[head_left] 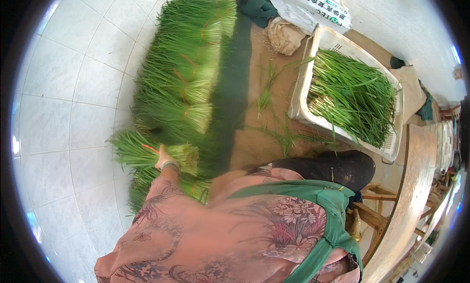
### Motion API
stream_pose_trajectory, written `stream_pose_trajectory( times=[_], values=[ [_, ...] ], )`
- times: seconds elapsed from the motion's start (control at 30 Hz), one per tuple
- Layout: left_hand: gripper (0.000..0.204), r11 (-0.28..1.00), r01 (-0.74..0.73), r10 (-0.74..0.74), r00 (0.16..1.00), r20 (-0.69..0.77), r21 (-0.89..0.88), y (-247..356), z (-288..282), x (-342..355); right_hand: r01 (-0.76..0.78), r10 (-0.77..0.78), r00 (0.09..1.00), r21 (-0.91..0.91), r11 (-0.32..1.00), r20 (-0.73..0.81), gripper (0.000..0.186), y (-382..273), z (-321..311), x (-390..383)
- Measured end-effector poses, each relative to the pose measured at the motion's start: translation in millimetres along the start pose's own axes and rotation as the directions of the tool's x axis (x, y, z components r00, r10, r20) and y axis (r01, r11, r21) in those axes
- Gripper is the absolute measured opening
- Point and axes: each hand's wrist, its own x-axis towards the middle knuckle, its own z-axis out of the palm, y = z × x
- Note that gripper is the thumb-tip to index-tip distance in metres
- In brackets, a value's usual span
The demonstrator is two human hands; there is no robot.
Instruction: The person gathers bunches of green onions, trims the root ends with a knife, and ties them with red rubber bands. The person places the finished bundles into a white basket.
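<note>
Closed around a tied bundle of garlic chives (pixel 128 148), my left hand (pixel 164 158) is at the near end of a long row of chives. An orange-red band shows beside my fingers, and the bundle's pale cut ends point right. More chives (pixel 142 189) lie just beneath and nearer to me. Beyond the hand, several banded bundles (pixel 183 67) lie side by side, leaves to the left and white ends to the right. A smeared stretch of bare skin, perhaps my right forearm (pixel 226 182), crosses near the row; the fingers of my right hand cannot be made out.
A white plastic crate (pixel 303 99) of loose chives (pixel 352 94) stands at the right. Stray leaves (pixel 267 94) litter the brown floor covering, beside a dark green strip (pixel 235 82). A white printed sack (pixel 311 9) lies at the back; a wooden bench (pixel 409 185) is at the right.
</note>
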Motion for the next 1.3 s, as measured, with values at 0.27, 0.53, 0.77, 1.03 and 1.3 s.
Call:
stream_pose_trajectory(
  times=[0.27, 0.53, 0.77, 1.03, 1.3],
  values=[
    [0.096, 0.853, -0.001, -0.418, 0.596, 0.686, 0.521, 0.5, 87.7, 25.9, -0.008, 0.027, 0.994, 0.174, 0.985, -0.104, 0.025, -57.6, 78.2, -85.9],
    [0.075, 0.773, -0.062, -0.432, 0.677, 0.595, 0.632, -53.2, 146.2, 72.0, 0.012, -0.005, 0.977, 0.032, 0.999, -0.213, 0.029, -31.6, 70.5, -103.4],
    [0.046, 0.741, -0.671, 0.038, 0.046, 0.998, 0.002, -57.0, 246.0, -50.3, 0.029, -0.031, 0.977, -0.011, 1.0, -0.213, 0.03, -21.4, 76.2, -101.3],
    [0.079, -0.009, -0.494, -0.159, -0.857, 0.489, -0.869, -43.1, 240.5, -489.2, 0.174, -0.187, 0.951, -0.075, 0.982, -0.247, 0.03, -31.4, 104.3, -111.8],
    [0.142, -0.672, -0.242, -0.536, -0.493, 0.685, -0.7, -124.5, 308.9, -582.7, 0.115, -0.204, 0.919, -0.267, 0.957, -0.337, 0.026, -16.5, 105.5, -122.5]
  ],
)
